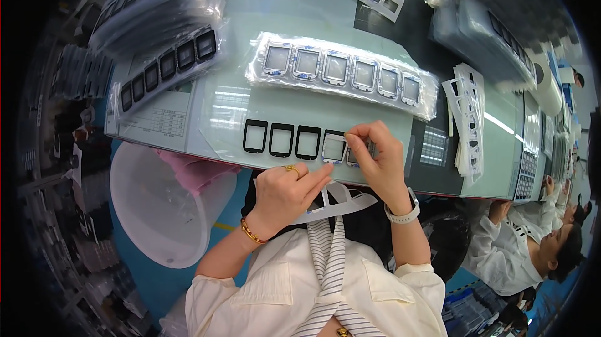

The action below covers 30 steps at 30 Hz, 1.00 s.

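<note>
Film on the small clear screen piece (333, 148) is what we are working at: this piece lies at the near edge of the surface (238, 118), fifth in a row just after three empty black frames (282, 139) to its left. Our right hand (382, 161) has thumb and forefinger pressed together on a small tab or corner at the top right of the piece, pinching it, while our left hand (285, 190) is curled, its forefinger stretched out with the tip touching the piece's lower edge to hold it down. A white leftover strip (332, 202) hangs below our hands over the edge of the surface. Farther back lies a clear bag with six silver-rimmed screen pieces (341, 69) in a row, and to the far left a bagged row of dark frames (166, 64). A white bin (156, 212) stands below the surface on our left, and a stack of white die-cut strips (469, 118) rests to the right. We judge the step in hand to be peeling or seating a protective layer on this one piece; the next move calls for a steady, low pull with the right fingers while the left forefinger keeps the piece from sliding.
</note>
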Available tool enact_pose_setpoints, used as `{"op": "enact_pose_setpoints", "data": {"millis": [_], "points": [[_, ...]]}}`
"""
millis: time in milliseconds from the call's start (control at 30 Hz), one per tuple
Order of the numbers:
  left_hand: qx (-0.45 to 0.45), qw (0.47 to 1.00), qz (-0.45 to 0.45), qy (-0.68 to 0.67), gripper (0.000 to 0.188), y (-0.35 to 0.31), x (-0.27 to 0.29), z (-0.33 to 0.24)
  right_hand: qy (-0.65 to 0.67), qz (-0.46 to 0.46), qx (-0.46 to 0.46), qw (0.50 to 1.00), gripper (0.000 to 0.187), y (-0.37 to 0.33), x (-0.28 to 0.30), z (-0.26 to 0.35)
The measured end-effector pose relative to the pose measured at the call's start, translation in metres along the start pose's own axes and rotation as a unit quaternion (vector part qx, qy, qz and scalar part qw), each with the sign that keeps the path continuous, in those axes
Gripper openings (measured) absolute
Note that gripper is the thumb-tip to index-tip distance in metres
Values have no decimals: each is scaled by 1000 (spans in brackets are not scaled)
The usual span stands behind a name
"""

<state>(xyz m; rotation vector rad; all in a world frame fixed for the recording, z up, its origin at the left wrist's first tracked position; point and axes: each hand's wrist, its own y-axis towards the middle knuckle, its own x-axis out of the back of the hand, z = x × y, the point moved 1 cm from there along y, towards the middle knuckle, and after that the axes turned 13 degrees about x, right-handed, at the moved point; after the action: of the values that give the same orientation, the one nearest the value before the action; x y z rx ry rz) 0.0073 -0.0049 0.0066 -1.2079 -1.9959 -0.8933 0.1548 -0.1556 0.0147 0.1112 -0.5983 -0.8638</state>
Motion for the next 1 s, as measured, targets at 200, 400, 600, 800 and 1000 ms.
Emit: {"op": "enact_pose_setpoints", "data": {"millis": [200, 400, 600, 800, 1000], "points": [[0, 1000, -11, 6, 22, -1, -4, -2, 4, -4, -6, 1000, 6, 1, -1, 2], [-11, 1000, -9, -5, 23, -1, -7, -8, 4, -3, 6, 1000, 6, 0, 0, 0], [1, 1000, 6, -3, 22, 1, -12, -13, -43, 19, 44, 998, 6, 3, 5, 1], [-1, 1000, 10, -6, 20, 3, -11, -12, -123, 26, 113, 986, 13, 7, 4, 4], [3, 1000, 12, -5, 18, 3, -10, -14, -151, 40, 115, 981, 15, 8, 1, -1]]}}
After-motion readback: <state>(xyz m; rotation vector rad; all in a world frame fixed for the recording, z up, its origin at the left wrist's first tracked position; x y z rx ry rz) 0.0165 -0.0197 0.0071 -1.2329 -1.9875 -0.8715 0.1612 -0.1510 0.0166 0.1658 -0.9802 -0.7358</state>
